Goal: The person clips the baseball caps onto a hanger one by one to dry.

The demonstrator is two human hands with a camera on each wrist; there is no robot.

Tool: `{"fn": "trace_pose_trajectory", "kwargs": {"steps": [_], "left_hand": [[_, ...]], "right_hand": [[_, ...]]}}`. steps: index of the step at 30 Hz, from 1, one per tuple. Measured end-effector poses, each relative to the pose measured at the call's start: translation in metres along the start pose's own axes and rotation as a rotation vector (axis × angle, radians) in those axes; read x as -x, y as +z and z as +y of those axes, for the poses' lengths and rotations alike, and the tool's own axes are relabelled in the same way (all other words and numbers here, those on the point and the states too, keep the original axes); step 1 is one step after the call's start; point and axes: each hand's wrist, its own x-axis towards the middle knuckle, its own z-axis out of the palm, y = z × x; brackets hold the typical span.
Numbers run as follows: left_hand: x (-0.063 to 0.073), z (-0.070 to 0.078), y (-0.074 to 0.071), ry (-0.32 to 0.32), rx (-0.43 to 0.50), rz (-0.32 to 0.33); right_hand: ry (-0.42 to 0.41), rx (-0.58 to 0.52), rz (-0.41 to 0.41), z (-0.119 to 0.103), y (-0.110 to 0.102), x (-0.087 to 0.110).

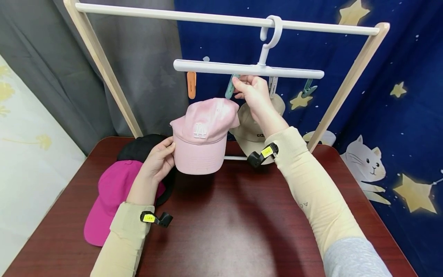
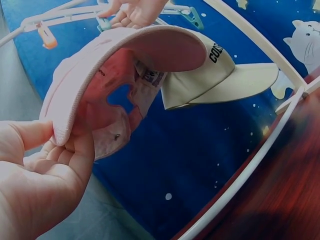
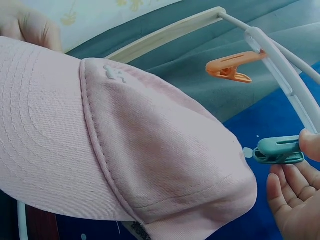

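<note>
A pink baseball cap with white letters hangs in the air, its brim pointing down. My left hand pinches the edge of that brim between thumb and fingers, plainest in the left wrist view. My right hand pinches a teal clip under the white hanger. In the right wrist view the clip stands just off the cap's crown, apart from it. A beige cap hangs from a grey clip behind my right wrist.
The hanger hooks over a white rail between wooden posts. An orange clip and a dark green clip hang at its ends. A magenta cap and a black cap lie on the dark red table at left.
</note>
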Motion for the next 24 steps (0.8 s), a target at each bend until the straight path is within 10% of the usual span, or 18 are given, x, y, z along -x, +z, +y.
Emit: {"fn": "trace_pose_trajectory", "kwargs": {"steps": [24], "left_hand": [[0.0046,-0.0031,0.0071,0.031,0.019,-0.037]], "right_hand": [[-0.028,0.034,0.053,0.0003,-0.0051,0.0044]]}}
